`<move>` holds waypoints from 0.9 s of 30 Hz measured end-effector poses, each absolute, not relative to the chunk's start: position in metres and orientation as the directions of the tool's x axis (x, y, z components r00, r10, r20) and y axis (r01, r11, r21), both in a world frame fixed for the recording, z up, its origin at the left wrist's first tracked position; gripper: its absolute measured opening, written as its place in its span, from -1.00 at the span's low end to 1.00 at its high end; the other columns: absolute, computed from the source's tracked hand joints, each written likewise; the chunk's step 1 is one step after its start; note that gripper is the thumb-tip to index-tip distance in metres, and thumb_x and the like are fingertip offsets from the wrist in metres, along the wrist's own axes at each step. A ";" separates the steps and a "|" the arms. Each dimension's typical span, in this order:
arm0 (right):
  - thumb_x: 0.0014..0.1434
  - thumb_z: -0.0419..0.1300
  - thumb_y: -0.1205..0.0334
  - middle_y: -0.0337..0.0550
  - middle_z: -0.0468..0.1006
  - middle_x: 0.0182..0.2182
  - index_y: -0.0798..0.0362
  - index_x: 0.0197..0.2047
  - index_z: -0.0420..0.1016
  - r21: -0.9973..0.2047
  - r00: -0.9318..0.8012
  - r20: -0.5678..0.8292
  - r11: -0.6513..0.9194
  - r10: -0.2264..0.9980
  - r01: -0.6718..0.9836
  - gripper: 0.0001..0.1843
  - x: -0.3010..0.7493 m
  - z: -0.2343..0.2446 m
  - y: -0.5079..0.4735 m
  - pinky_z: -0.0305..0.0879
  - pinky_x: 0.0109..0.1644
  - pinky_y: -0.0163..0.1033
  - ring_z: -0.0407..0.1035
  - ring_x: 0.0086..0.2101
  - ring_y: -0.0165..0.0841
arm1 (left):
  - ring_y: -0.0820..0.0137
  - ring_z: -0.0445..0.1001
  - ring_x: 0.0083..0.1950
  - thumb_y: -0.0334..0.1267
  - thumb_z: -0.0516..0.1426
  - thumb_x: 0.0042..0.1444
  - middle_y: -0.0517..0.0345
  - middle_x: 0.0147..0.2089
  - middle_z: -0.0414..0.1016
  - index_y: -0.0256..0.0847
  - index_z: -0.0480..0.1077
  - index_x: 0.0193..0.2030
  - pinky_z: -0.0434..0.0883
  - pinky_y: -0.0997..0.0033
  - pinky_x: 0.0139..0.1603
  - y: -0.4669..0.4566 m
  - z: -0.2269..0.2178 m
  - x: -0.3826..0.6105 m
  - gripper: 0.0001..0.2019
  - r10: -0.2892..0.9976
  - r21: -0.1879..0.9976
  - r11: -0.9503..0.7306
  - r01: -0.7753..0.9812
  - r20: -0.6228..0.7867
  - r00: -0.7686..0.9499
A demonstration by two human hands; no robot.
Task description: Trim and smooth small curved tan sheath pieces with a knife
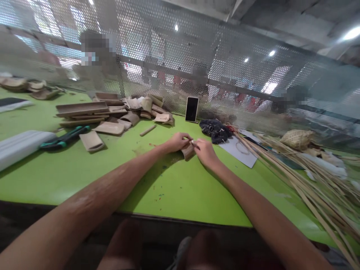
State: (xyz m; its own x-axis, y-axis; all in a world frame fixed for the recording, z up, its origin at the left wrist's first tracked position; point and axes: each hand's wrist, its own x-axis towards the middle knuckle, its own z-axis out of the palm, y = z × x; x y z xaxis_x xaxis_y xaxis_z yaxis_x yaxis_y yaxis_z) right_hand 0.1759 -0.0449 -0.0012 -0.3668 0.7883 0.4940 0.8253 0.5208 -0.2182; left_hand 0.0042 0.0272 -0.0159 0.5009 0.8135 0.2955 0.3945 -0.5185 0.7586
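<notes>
A curved piece of bamboo (188, 152) lies on the green table (168, 187) between my hands. My left hand (177, 142) is closed at the piece's far left edge, thumb and forefinger bent together. My right hand (206, 152) is at its right side, fingers pinched around something small, its kind too small to tell. A pale bit shows between the fingertips of both hands, above the bamboo. Parts of the bamboo piece are hidden under the fingers.
Split bamboo pieces (112, 112) are heaped at the back left, near a green-and-black tool (67, 138). A phone (191, 109) stands upright ahead. Dark gloves (215, 130), white paper (239, 152) and long bamboo strips (298, 180) lie rightward. Perforated metal screen (168, 48) behind.
</notes>
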 end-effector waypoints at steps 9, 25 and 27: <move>0.18 0.12 0.55 -0.04 0.54 -0.31 0.13 -0.27 0.56 -0.210 -0.347 0.506 0.503 0.790 0.839 -0.78 0.170 -0.003 -0.050 0.31 -0.12 -0.19 0.38 -0.26 -0.27 | 0.32 0.50 -0.26 -0.44 0.02 -0.01 -0.02 -0.21 0.64 -0.33 0.59 -0.06 0.43 0.37 -0.20 0.028 -0.018 0.003 -0.58 0.822 0.765 -0.505 0.399 0.285 0.493; 0.20 0.12 0.52 -0.07 0.52 -0.38 0.13 -0.34 0.55 -0.245 -0.309 0.458 0.453 0.833 0.857 -0.79 0.176 0.002 -0.046 0.22 -0.26 -0.25 0.35 -0.38 -0.31 | 0.44 0.32 -0.47 -0.52 -0.02 -0.12 0.09 -0.44 0.53 -0.36 0.57 -0.02 0.26 0.47 -0.42 0.029 -0.018 0.003 -0.47 0.832 0.788 -0.468 0.400 0.241 0.499; 0.18 0.14 0.51 -0.11 0.49 -0.44 0.13 -0.42 0.52 -0.203 -0.304 0.433 0.421 0.849 0.884 -0.79 0.179 0.008 -0.040 0.16 -0.30 -0.26 0.31 -0.43 -0.33 | 0.46 0.29 -0.48 -0.52 -0.02 -0.13 0.12 -0.46 0.50 -0.35 0.58 -0.03 0.23 0.49 -0.44 0.027 -0.016 0.003 -0.47 0.843 0.789 -0.454 0.413 0.231 0.486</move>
State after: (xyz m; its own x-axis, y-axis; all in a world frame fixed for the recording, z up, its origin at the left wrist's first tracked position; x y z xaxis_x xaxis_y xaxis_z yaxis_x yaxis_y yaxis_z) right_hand 0.1785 -0.0402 0.0076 -0.3043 0.8487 0.4325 0.8841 0.4207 -0.2034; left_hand 0.0031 0.0272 -0.0165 0.4856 0.8431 0.2309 0.4135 -0.4542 0.7891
